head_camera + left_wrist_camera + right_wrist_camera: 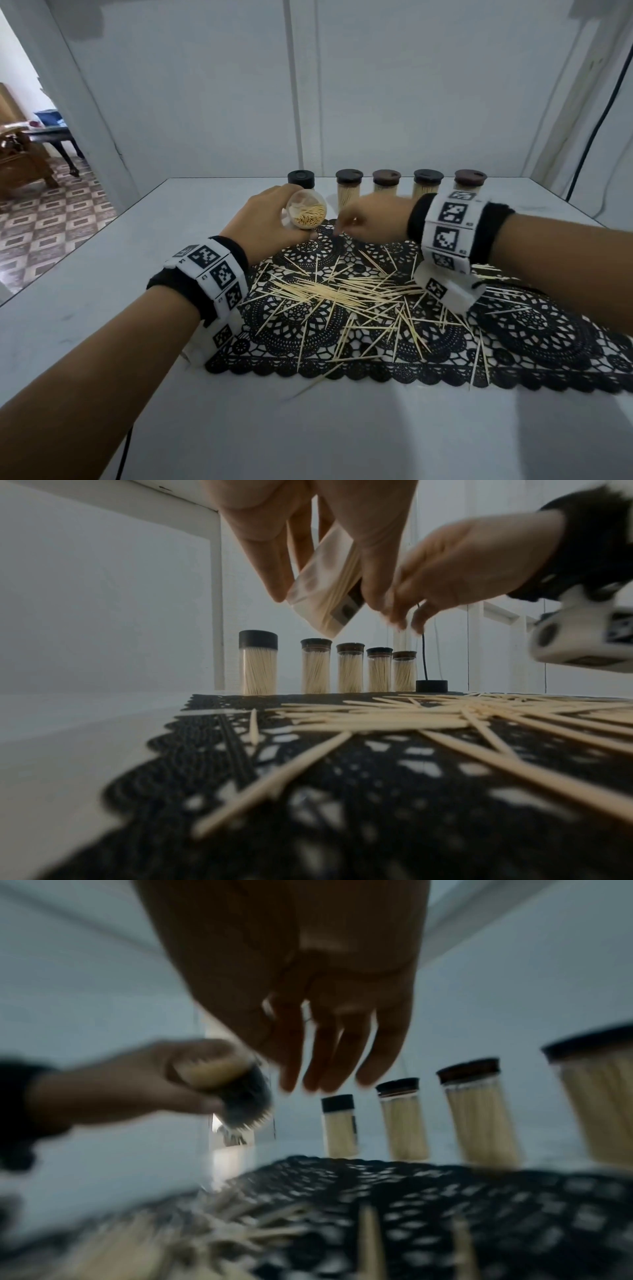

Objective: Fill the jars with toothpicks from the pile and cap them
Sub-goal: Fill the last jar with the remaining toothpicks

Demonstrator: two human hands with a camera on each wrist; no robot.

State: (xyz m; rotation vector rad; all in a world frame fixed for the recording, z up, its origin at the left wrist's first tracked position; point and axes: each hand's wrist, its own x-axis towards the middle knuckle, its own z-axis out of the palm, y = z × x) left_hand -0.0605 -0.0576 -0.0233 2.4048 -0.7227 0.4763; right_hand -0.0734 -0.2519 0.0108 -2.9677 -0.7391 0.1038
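Note:
My left hand grips a clear open jar and tilts its mouth toward me; it is partly filled with toothpicks. My right hand hovers just right of the jar mouth, fingers pointing down and loosely extended, with nothing seen in them; it is motion-blurred. The toothpick pile lies scattered on a black lace mat beneath both wrists. A loose black cap sits on the mat's far edge, hidden behind my right hand in the head view.
Several capped, toothpick-filled jars stand in a row at the back of the white table, the leftmost with a taller black cap. White walls enclose the table at the back and right. A doorway opens at the left.

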